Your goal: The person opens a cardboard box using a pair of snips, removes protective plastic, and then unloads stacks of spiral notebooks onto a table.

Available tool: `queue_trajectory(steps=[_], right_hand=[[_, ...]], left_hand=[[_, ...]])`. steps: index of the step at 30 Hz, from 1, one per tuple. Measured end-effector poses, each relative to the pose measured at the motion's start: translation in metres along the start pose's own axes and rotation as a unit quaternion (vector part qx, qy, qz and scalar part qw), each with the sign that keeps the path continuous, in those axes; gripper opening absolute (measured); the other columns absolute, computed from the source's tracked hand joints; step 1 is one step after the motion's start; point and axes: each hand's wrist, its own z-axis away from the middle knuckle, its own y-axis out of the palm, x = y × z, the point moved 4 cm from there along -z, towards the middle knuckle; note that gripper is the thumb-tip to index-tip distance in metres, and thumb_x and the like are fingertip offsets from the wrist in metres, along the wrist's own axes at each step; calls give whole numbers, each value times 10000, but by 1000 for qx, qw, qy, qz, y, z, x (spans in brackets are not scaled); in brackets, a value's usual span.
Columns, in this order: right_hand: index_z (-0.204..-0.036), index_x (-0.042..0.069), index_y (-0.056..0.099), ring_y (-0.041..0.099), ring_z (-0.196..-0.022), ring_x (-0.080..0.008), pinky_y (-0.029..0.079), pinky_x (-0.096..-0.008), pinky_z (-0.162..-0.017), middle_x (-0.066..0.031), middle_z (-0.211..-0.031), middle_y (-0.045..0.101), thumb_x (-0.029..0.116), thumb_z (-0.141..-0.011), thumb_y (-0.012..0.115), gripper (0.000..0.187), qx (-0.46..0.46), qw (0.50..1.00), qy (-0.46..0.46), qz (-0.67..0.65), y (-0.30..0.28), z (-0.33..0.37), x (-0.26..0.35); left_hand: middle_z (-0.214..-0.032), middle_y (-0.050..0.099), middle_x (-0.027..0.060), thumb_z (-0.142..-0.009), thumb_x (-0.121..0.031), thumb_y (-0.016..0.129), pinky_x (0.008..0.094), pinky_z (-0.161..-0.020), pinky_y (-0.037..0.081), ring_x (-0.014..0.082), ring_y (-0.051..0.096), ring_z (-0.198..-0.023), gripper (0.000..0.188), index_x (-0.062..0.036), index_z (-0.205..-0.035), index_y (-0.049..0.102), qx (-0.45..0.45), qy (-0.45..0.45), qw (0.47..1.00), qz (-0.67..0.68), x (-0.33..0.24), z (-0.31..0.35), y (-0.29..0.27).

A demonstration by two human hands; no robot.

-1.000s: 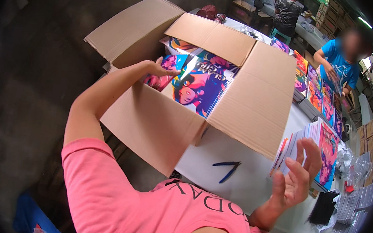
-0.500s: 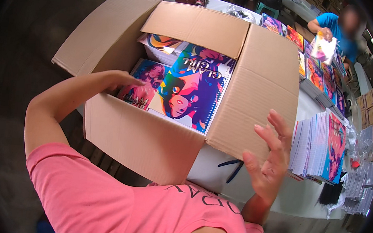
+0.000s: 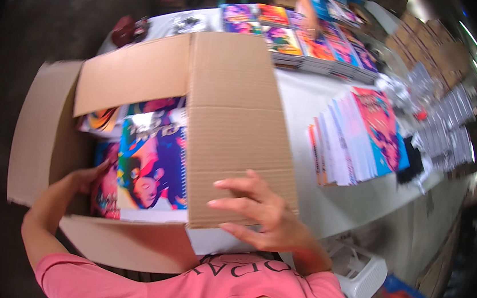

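Observation:
An open cardboard box (image 3: 126, 241) stands in front of me with spiral-bound notebooks inside. On top lies a large colourful notebook (image 3: 159, 164), its coil along the right side. Beside it, lower in the box, is a pink and dark notebook (image 3: 109, 188). My left hand (image 3: 89, 178) reaches into the box's left side, its fingers stretched along that pink notebook; the fingertips are partly blurred. Over the folded-out right flap (image 3: 236, 108), my right hand (image 3: 261, 211) is held open with spread fingers and nothing in it.
A leaning row of notebooks (image 3: 348, 142) stands on the white table (image 3: 295, 91) to the right. Several notebook stacks (image 3: 317, 50) are at the far side, where a person in blue (image 3: 327, 2) reaches over them. A white plastic stool (image 3: 361, 276) is at the lower right.
My view has swung right, so the box appears farther left. My right hand has lowered over the flap. My left hand stays in the box by the pink notebook.

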Motion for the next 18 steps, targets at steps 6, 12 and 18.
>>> queue_trajectory(steps=[6, 12, 18], right_hand=[[-1094, 136, 598, 492, -1116, -205, 231, -510, -1046, -56, -1159, 526, 231, -835, 620, 277, -8, 999, 2, -42, 11, 4, -11], [-972, 124, 626, 450, -1043, -167, 202, -432, -1003, -10, -1044, 544, 238, -834, 609, 180, -57, 995, 14, -79, 25, -1, -19], [-987, 158, 649, 494, -1025, -126, 263, -387, -960, 24, -1032, 554, 219, -836, 624, 164, -62, 994, 64, -67, 24, -5, -25]], left_hand=[[-1226, 525, 127, -769, -496, 545, 463, -987, 363, 309, 497, -1120, 647, -75, -1253, 457, 118, 187, 966, 137, -42, 28, 74], [-1186, 534, 109, -769, -482, 519, 454, -965, 374, 299, 501, -1095, 600, -90, -1221, 476, 72, 178, 964, 183, -30, 28, 48], [-1256, 487, 152, -749, -549, 498, 489, -989, 340, 336, 468, -1146, 710, -82, -1278, 421, 0, 409, 857, -312, -34, 58, 45]])
